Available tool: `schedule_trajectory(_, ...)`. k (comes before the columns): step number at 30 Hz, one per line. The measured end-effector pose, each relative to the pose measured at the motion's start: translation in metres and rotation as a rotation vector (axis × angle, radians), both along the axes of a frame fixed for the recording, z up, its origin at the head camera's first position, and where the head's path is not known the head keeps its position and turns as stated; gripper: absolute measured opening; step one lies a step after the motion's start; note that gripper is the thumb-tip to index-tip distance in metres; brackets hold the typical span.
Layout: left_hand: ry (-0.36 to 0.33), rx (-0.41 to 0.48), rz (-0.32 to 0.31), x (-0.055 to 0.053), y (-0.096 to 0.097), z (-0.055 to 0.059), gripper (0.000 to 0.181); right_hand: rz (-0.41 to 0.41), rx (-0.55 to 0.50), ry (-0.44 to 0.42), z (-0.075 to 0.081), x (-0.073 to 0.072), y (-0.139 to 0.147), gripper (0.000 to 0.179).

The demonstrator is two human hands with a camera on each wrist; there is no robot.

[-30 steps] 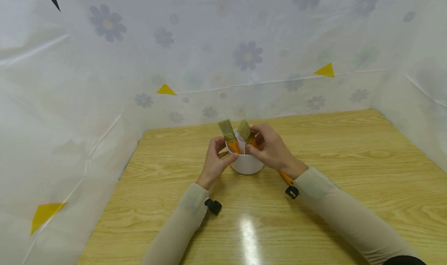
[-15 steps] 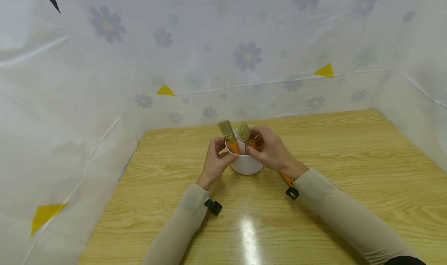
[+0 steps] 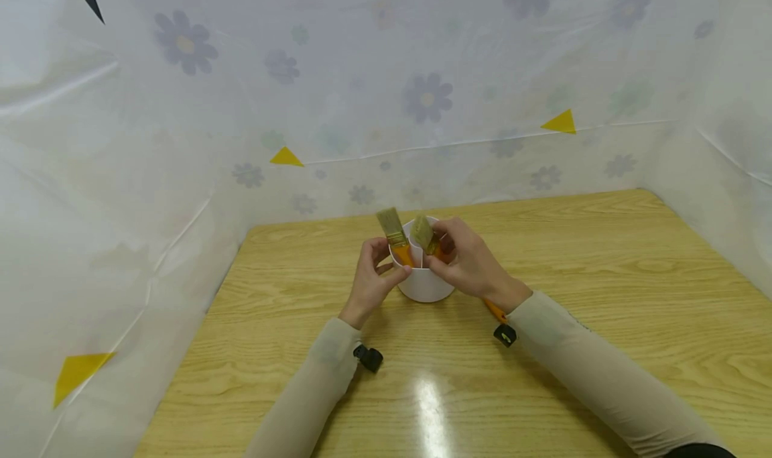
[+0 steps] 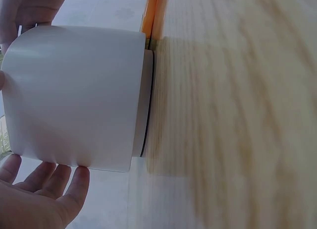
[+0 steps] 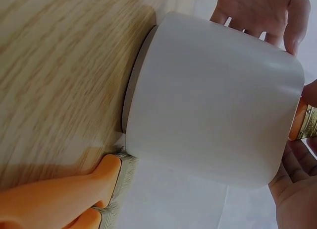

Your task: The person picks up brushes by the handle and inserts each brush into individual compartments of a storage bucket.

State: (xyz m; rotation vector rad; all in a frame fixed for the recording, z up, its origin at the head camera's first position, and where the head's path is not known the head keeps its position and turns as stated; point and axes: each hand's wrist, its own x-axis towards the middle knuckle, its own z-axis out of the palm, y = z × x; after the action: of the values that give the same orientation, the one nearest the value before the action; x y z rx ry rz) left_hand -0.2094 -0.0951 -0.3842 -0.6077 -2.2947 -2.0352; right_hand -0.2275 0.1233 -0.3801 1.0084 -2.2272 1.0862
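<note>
A white round holder (image 3: pixel 426 285) with inner dividers stands upright on the table. My left hand (image 3: pixel 372 280) grips its left side, thumb at the front rim; in the left wrist view, its fingertips (image 4: pixel 74 189) press the white wall. A paintbrush (image 3: pixel 392 226) with an orange handle leans bristles up in the holder's left part. With my right hand (image 3: pixel 473 257) I pinch a second paintbrush (image 3: pixel 422 233) near its metal band, bristles up, over the right part of the holder. Its lower handle is hidden by the holder.
Orange-handled brushes (image 5: pixel 64 194) lie on the table to the right of the holder, mostly hidden under my right forearm in the head view, where one handle (image 3: pixel 494 308) shows. A flowered sheet (image 3: pixel 362 96) hangs behind the wooden table (image 3: pixel 289 324).
The right hand and its paintbrush have sunk slightly lower into the holder. The left hand, the holder and the other brush have stayed in place.
</note>
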Motion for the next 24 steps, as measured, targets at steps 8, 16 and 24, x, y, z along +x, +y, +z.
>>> schedule_trajectory(8,-0.002,-0.004,0.001,0.0005,-0.0001,0.0001,0.063,-0.013,0.007,-0.002,-0.0006,0.0013,-0.0001,0.047)
schedule_trajectory(16,0.000,-0.008,0.001,0.0010,-0.0003,0.0003,0.063,-0.016,0.007,0.009,-0.0009,0.0024,-0.0005,0.048)
schedule_trajectory(24,-0.003,-0.003,0.005,0.0007,-0.0003,-0.0002,0.063,-0.018,0.025,0.013,-0.0025,0.0029,-0.0004,0.050)
